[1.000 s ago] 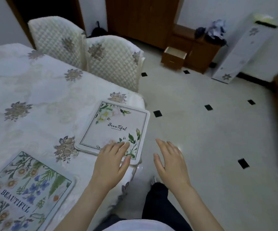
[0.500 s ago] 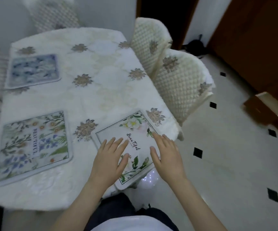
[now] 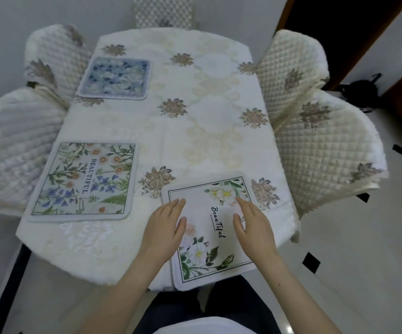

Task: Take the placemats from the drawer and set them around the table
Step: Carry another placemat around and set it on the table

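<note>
Left hand (image 3: 165, 227) and right hand (image 3: 253, 225) rest flat on white-flowered placemat (image 3: 212, 227).

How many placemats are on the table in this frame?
3. A blue floral placemat at the far left, a "BEAUTIFUL" wildflower placemat at the near left, and a white-flower placemat at the near right, overhanging the edge. None seems hidden.

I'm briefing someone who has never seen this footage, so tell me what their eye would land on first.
First, the two hands, left hand and right hand, lying flat with straight fingers on the white-flowered placemat at the near right corner of the table. Next, the green and purple floral placemat at the near left and the blue placemat at the far left. Quilted chairs ring the table.
</note>
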The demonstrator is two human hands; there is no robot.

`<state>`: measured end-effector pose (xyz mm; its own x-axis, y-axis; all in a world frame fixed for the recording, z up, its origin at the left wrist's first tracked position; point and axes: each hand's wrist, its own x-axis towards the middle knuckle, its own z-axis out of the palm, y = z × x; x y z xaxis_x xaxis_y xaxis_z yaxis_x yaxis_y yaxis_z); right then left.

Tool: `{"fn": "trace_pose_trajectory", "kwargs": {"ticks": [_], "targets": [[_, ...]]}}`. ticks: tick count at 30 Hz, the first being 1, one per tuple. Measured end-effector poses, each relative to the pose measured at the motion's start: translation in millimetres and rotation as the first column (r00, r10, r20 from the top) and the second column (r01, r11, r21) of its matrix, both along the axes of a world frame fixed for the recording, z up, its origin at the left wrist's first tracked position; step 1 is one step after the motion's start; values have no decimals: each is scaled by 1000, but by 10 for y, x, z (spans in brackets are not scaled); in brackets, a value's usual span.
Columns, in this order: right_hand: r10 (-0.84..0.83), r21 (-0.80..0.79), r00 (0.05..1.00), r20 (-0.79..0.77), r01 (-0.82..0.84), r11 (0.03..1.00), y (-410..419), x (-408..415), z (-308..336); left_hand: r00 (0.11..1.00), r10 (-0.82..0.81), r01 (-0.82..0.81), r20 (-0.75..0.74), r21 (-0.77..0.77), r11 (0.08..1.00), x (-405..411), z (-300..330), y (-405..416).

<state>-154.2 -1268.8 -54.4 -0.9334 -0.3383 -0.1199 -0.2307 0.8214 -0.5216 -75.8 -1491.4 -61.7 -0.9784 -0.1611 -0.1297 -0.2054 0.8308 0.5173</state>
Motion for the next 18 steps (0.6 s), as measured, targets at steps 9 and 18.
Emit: {"fn": "trace_pose_trajectory", "kwargs": {"ticks": [9,18], "targets": [[17,210,993,115,-41,977,351,-397,-472,897,334,-357,290,30,933,105,-468,342],[5,255,981,196,-56,965,428,-422,-657,841,446,-472,307,14,881,148,-580,549]]}}
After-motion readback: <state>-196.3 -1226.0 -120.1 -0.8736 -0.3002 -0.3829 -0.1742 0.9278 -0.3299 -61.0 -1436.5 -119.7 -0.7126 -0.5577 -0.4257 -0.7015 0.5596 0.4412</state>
